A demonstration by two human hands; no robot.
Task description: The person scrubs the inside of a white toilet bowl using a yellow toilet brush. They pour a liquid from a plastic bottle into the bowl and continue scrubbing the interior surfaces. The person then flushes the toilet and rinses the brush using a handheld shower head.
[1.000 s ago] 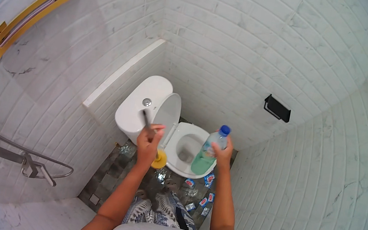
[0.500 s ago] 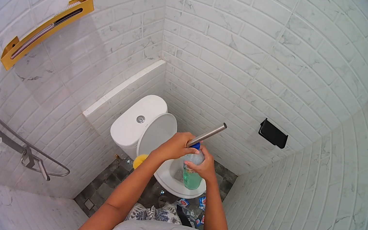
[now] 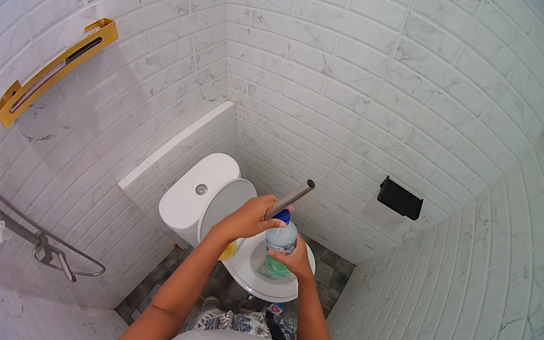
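My left hand (image 3: 250, 217) is closed around the steel handle (image 3: 292, 198) of what looks like a toilet brush. Its yellow end (image 3: 228, 250) shows past my forearm, partly hidden. The fingers of that hand also touch the blue cap (image 3: 284, 215) of a clear plastic bottle. Green liquid fills the lower part of this bottle (image 3: 281, 243), which my right hand (image 3: 297, 257) grips round its side. Both hands are over the white toilet bowl (image 3: 260, 290), with the bottle roughly upright. Behind my left hand the raised lid (image 3: 226, 200) leans against the cistern (image 3: 197, 195).
A black paper holder (image 3: 400, 198) is fixed to the tiled wall at right. A yellow shelf (image 3: 56, 74) and a metal rail (image 3: 36, 230) are mounted at left. Small packets (image 3: 276, 309) lie on the dark floor by the toilet, near my legs.
The view has shifted a little. The brush handle now points up more steeply, its yellow end has moved rightward behind my forearm, and my right hand sits lower on the bottle.
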